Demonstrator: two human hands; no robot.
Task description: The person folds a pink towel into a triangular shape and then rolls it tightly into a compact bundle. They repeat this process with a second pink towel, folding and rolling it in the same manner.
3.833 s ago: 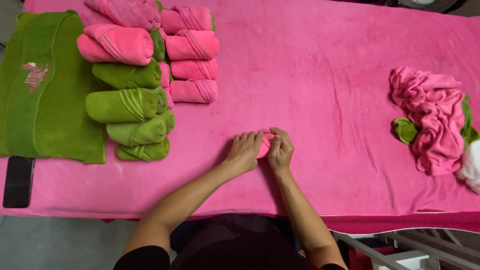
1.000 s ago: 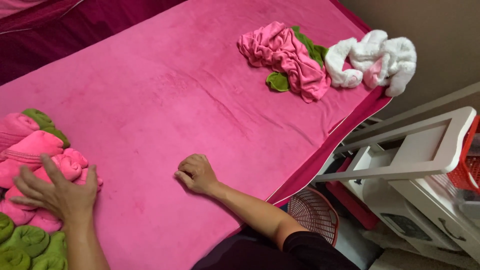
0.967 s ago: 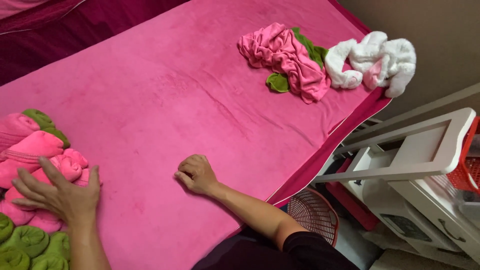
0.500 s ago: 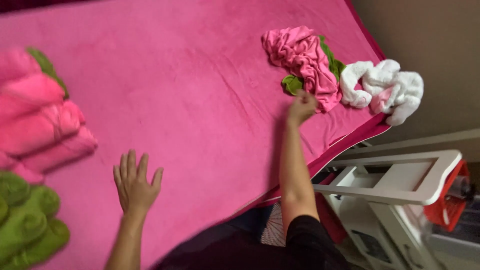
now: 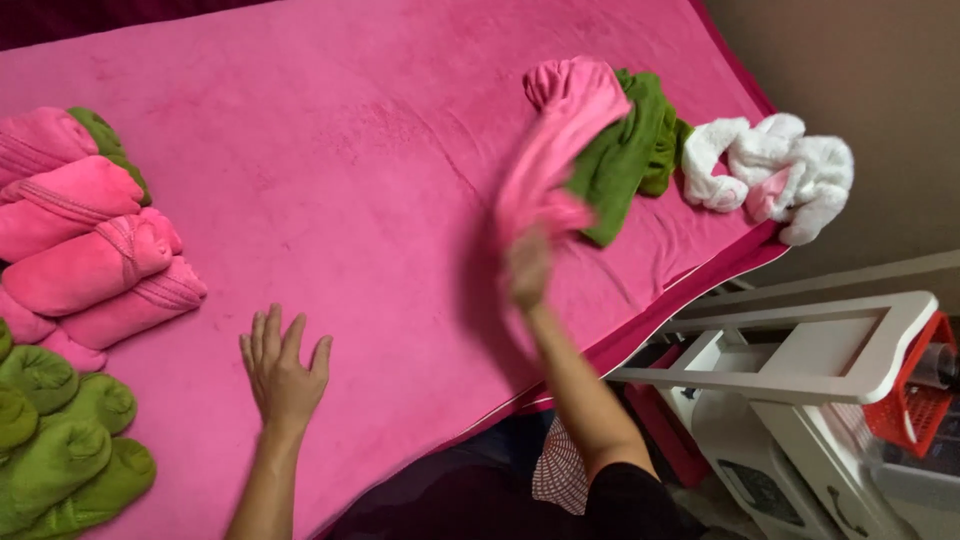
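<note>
Here, over a bed-like table spread with a pink cover [image 5: 330,170], a person works among towels.

Right hand: the right hand [image 5: 528,265], blurred by motion, grips the low end of a pink towel [image 5: 552,150]; the fingers appear closed on the cloth, though the blur hides them singly.

Pink towel: it stretches from the hand up toward the far right of the cover, its top end bunched against a green towel [image 5: 625,160].

Left hand: the left hand [image 5: 284,368] lies flat on the cover near its front edge, palm down, fingers spread apart, holding nothing.

Loose pile: the green towel lies crumpled near the cover's right edge; just beside it, at the corner, sits a heap of white towels [image 5: 775,170] with a bit of pink showing in it.

Rolled stacks: at the cover's left edge, rolled pink towels [image 5: 90,265] lie side by side, with rolled green towels [image 5: 60,440] nearer the front corner.

Containers: off the cover's right side stands a white cart [image 5: 800,380] with a red basket [image 5: 915,390] hung on it; what the basket holds cannot be told.

Open room: the middle of the cover, between the rolled stacks and the right hand, lies bare; the front edge runs just below both wrists.
</note>
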